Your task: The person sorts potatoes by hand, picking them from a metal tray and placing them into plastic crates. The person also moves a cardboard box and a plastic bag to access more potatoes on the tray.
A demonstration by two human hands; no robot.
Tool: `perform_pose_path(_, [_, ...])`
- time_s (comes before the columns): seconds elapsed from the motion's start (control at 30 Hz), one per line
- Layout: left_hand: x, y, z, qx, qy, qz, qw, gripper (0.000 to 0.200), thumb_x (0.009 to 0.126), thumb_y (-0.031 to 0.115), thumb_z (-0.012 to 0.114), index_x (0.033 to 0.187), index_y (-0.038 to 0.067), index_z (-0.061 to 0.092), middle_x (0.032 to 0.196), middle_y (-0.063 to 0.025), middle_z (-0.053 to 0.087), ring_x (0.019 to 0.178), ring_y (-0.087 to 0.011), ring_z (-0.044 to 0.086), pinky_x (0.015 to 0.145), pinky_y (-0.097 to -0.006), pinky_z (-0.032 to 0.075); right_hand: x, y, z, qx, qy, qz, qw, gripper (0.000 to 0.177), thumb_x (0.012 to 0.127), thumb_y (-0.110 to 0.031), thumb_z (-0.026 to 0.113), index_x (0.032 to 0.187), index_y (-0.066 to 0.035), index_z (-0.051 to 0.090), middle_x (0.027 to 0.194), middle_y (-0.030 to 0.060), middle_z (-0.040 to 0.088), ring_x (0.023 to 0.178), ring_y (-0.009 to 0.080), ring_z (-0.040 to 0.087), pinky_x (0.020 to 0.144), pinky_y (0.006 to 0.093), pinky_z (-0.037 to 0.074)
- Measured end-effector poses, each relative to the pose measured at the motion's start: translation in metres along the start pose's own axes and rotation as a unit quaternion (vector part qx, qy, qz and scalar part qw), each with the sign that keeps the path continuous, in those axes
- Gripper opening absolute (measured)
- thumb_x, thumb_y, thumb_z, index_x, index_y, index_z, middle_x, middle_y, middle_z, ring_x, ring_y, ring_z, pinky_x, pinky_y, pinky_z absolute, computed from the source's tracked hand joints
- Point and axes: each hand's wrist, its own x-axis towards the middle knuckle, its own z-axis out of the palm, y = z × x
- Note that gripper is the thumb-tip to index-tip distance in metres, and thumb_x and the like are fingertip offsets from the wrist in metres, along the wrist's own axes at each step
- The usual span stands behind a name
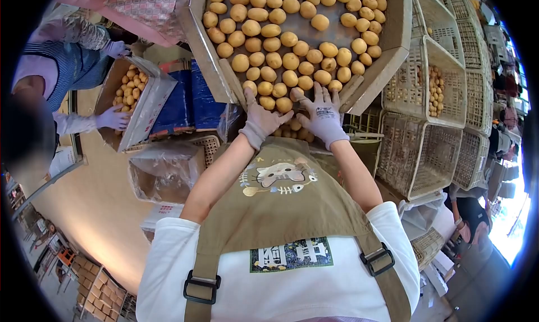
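Many round yellow-orange fruits (pixel 290 61) lie loose on a grey sorting tray with a raised wooden rim (pixel 377 74). At the tray's near end, my left hand (pixel 259 119), in a pale glove, has its thumb and a finger apart beside the nearest fruits. My right hand (pixel 324 118), also gloved, spreads its fingers over the front row, touching fruits. Neither hand has a fruit visibly enclosed. Below and between my hands, more fruits (pixel 295 132) show in a container, partly hidden by my apron (pixel 281 210).
Stacked plastic crates (pixel 426 153) stand on the right, one holding fruits. To the left, a co-worker's gloved hands (pixel 114 118) touch a carton (pixel 147 111) of fruits. A plastic-lined box (pixel 168 170) sits near my left arm. Another person (pixel 471 215) is at the far right.
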Motion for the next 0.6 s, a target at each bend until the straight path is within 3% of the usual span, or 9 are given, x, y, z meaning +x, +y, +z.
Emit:
perform_pose_path(0.23, [0.002,0.0,-0.003,0.0,-0.008,-0.002,1.0,0.103,0.08,0.089,0.044,0.156,0.02,0.029,0.16,-0.0081,0.032,0.146,-0.036,0.032,0.112,-0.0657,0.032,0.0,0.0,0.002,0.025,0.015,0.002,1.0,0.067,0.084,-0.041,0.069,0.147,-0.043,0.047,0.156,0.0267,0.036,0.144,0.0439,0.036,0.122,0.0587,0.008])
perform_pose_path(0.33, [0.003,0.001,-0.006,-0.007,-0.051,-0.011,0.999,0.102,0.081,0.089,0.043,0.156,0.02,0.031,0.16,-0.0079,0.033,0.146,-0.0347,0.033,0.112,-0.0652,0.032,0.013,0.004,0.008,0.12,0.027,0.022,0.992,0.06,0.085,-0.042,0.067,0.143,-0.038,0.053,0.154,0.0269,0.038,0.14,0.0452,0.039,0.121,0.0588,0.011])
perform_pose_path(0.43, [0.003,-0.001,-0.004,-0.003,-0.017,-0.005,1.0,0.099,0.083,0.087,0.043,0.155,0.021,0.032,0.16,-0.0077,0.034,0.145,-0.0334,0.034,0.112,-0.0646,0.032,0.034,-0.007,0.008,0.2,0.233,0.113,0.945,0.056,0.085,-0.044,0.067,0.139,-0.033,0.058,0.153,0.027,0.039,0.136,0.0476,0.041,0.117,0.0622,0.016])
perform_pose_path(0.47, [0.003,-0.001,-0.005,-0.013,-0.024,-0.012,1.0,0.097,0.083,0.086,0.043,0.155,0.021,0.032,0.16,-0.0077,0.034,0.145,-0.0332,0.034,0.113,-0.0645,0.031,0.04,-0.013,0.011,0.147,0.237,0.109,0.954,0.058,0.085,-0.046,0.067,0.14,-0.03,0.057,0.153,0.0269,0.038,0.136,0.049,0.037,0.112,0.067,0.02])
perform_pose_path(0.5, [0.006,-0.001,-0.01,-0.022,-0.03,-0.021,0.999,0.096,0.084,0.085,0.043,0.155,0.021,0.033,0.16,-0.0077,0.034,0.145,-0.0331,0.034,0.113,-0.0644,0.031,0.045,-0.023,0.017,0.112,0.167,0.085,0.976,0.059,0.083,-0.048,0.067,0.139,-0.032,0.057,0.157,0.0218,0.035,0.144,0.0515,0.024,0.111,0.0729,0.017])
perform_pose_path(0.57, [0.007,0.0,-0.013,0.009,-0.031,-0.026,0.999,0.095,0.085,0.084,0.043,0.156,0.022,0.032,0.16,-0.0078,0.033,0.146,-0.033,0.033,0.114,-0.0643,0.029,0.031,-0.047,0.003,0.055,0.028,-0.042,0.997,0.06,0.082,-0.051,0.067,0.139,-0.036,0.057,0.161,0.0139,0.031,0.148,0.0537,0.013,0.114,0.0739,0.013])
perform_pose_path(0.6, [0.006,-0.001,-0.012,0.046,-0.026,-0.02,0.998,0.095,0.085,0.084,0.042,0.156,0.022,0.031,0.161,-0.0078,0.032,0.146,-0.033,0.032,0.115,-0.0642,0.027,0.028,-0.039,0.013,0.044,0.034,-0.091,0.994,0.061,0.081,-0.053,0.067,0.139,-0.039,0.056,0.162,0.009,0.03,0.148,0.0564,0.008,0.116,0.0725,0.01])
